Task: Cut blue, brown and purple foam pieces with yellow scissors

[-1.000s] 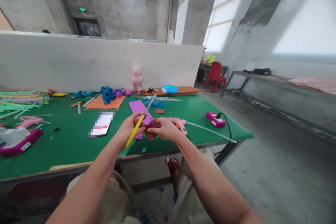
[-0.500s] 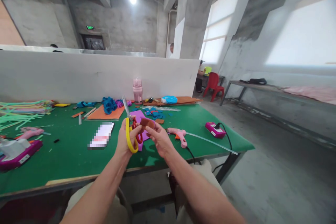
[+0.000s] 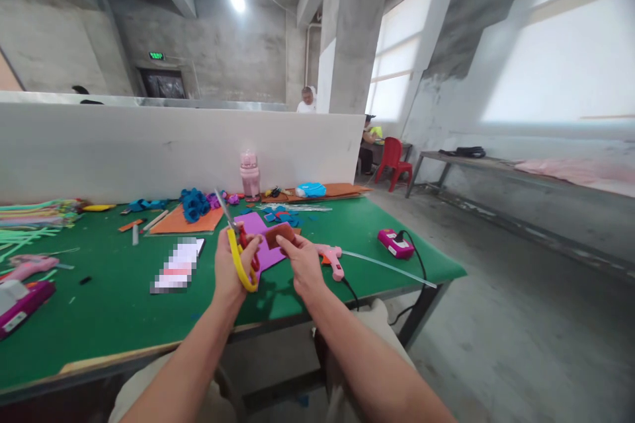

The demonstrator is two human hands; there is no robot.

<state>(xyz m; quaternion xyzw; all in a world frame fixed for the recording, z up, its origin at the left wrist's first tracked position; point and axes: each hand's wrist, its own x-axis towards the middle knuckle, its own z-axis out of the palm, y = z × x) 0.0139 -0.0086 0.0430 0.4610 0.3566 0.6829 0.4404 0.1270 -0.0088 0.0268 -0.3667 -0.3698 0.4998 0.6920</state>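
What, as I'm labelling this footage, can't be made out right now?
All in the head view:
Phone: screen content, masked by pixelation.
Purple sheet: full outline, partly covered by the left hand, scissors and brown piece.
Brown piece: number of layers, too small to tell.
Pink glue gun: nozzle tip, behind the right hand.
Purple power strip: far end, cut off by the picture's left edge.

A pink bottle (image 3: pixel 250 178) stands before a white partition (image 3: pixel 198 152), a red chair (image 3: pixel 393 157) (farther right) near a bench (image 3: pixel 446 156).
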